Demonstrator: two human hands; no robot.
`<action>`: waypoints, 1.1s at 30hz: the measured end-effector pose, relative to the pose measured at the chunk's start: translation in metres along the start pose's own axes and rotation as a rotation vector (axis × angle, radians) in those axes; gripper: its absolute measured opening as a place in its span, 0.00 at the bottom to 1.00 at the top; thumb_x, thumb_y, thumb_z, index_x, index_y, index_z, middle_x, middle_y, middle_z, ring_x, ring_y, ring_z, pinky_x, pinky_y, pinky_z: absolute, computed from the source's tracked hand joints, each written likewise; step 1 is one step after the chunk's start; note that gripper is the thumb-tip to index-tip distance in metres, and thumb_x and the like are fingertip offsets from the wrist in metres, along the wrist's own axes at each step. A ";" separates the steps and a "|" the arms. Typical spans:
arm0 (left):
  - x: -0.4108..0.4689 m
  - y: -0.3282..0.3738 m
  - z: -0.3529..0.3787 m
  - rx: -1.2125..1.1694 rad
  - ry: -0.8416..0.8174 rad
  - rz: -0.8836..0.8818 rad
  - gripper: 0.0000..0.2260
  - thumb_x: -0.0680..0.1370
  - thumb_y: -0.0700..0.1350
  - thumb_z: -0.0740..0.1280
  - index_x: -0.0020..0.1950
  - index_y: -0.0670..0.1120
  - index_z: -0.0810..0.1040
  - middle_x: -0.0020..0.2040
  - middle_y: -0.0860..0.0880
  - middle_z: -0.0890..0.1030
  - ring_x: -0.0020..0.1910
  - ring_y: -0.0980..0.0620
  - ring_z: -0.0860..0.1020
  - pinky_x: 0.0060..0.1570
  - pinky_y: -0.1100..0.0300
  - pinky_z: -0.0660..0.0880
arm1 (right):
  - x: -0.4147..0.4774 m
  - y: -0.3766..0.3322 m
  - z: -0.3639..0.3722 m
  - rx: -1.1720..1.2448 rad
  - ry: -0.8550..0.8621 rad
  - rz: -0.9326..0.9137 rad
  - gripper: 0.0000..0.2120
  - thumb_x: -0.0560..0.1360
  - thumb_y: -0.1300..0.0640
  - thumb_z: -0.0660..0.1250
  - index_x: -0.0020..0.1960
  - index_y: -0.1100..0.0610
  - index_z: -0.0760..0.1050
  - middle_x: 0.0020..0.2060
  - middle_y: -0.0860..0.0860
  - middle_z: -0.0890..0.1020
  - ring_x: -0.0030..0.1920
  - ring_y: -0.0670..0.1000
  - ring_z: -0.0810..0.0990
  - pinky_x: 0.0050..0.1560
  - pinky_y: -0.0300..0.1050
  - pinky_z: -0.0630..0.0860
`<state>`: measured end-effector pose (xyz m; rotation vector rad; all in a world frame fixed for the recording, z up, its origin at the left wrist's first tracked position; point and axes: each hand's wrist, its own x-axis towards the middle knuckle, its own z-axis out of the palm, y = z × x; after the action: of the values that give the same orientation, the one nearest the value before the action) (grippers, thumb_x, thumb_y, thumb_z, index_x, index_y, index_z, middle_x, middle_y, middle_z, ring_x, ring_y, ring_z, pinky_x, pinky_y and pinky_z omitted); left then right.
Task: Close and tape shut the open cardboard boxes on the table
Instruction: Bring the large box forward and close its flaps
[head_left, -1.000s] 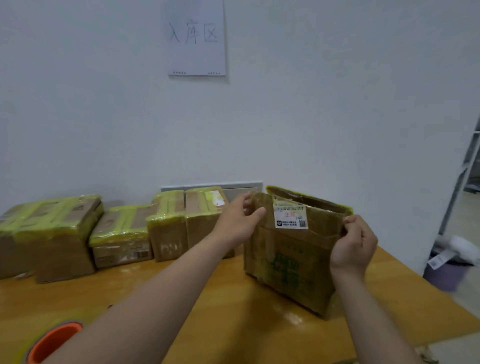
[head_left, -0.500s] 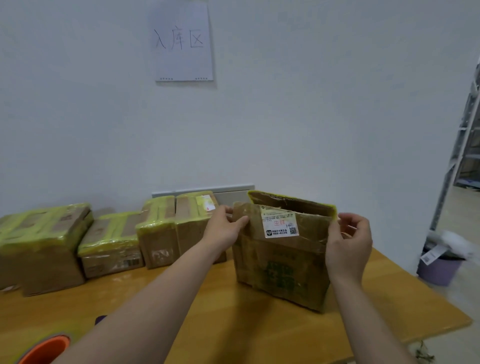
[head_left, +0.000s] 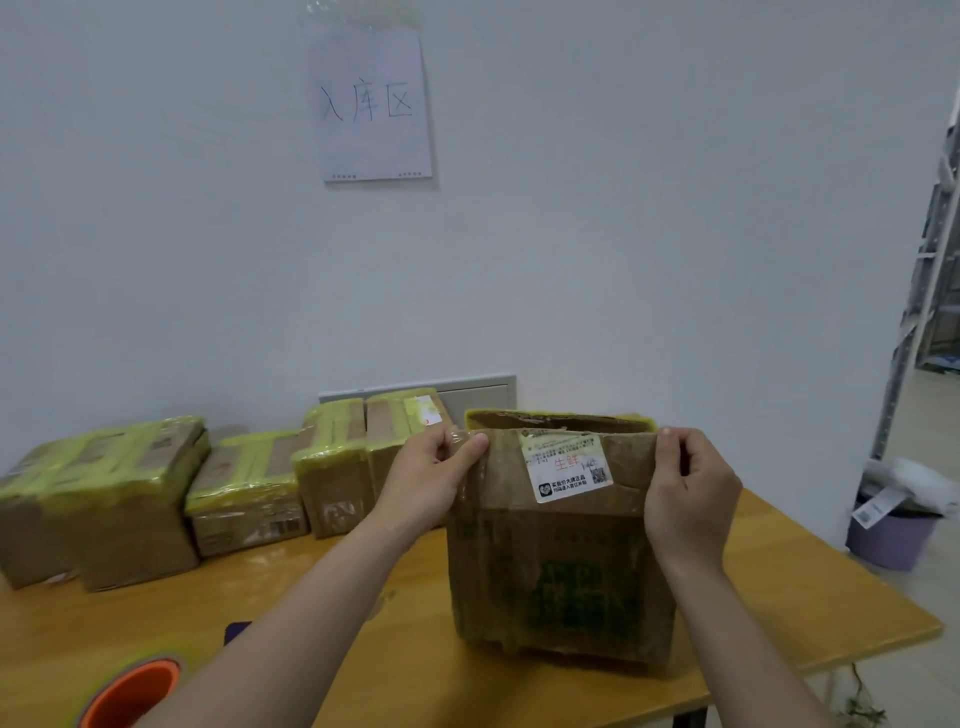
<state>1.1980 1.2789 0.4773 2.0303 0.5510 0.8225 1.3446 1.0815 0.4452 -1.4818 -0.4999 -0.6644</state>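
Cardboard box (head_left: 561, 571) stands upright toward three o'clock on the table (head_left: 779, 597), its top open. Our left hand (head_left: 431, 483) pinches the near flap's upper left corner, and our right hand (head_left: 691, 499) pinches its upper right corner. Taped boxes (head_left: 244, 493) line the wall from nine to twelve o'clock. We see a tape roll (head_left: 130, 691) at seven o'clock.

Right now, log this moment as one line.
step: closing flaps | box: upright, top open | left hand: pinches its top-left corner | right hand: pinches top-right corner | tape roll: untouched
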 end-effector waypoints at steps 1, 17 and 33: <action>-0.006 -0.002 -0.005 0.005 0.016 0.013 0.19 0.81 0.58 0.68 0.45 0.42 0.79 0.38 0.45 0.83 0.38 0.48 0.82 0.41 0.45 0.77 | -0.004 -0.002 0.003 -0.005 -0.008 -0.019 0.16 0.84 0.54 0.60 0.40 0.58 0.76 0.30 0.52 0.76 0.32 0.51 0.75 0.30 0.49 0.69; -0.089 -0.042 -0.134 0.153 0.354 0.075 0.35 0.79 0.71 0.60 0.36 0.39 0.76 0.32 0.40 0.79 0.33 0.42 0.77 0.33 0.47 0.70 | -0.074 -0.076 0.080 0.054 -0.355 -0.158 0.08 0.84 0.57 0.64 0.45 0.52 0.77 0.30 0.46 0.79 0.34 0.46 0.78 0.30 0.35 0.68; -0.095 -0.066 -0.150 0.552 0.354 0.021 0.39 0.78 0.58 0.70 0.83 0.59 0.51 0.81 0.55 0.55 0.79 0.48 0.57 0.76 0.48 0.63 | -0.096 -0.087 0.104 -0.261 -0.621 -0.234 0.22 0.78 0.59 0.67 0.70 0.50 0.69 0.65 0.49 0.70 0.63 0.48 0.69 0.56 0.41 0.69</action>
<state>1.0191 1.3362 0.4515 2.3954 1.0505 1.1473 1.2249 1.1969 0.4490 -1.8978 -1.1087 -0.4480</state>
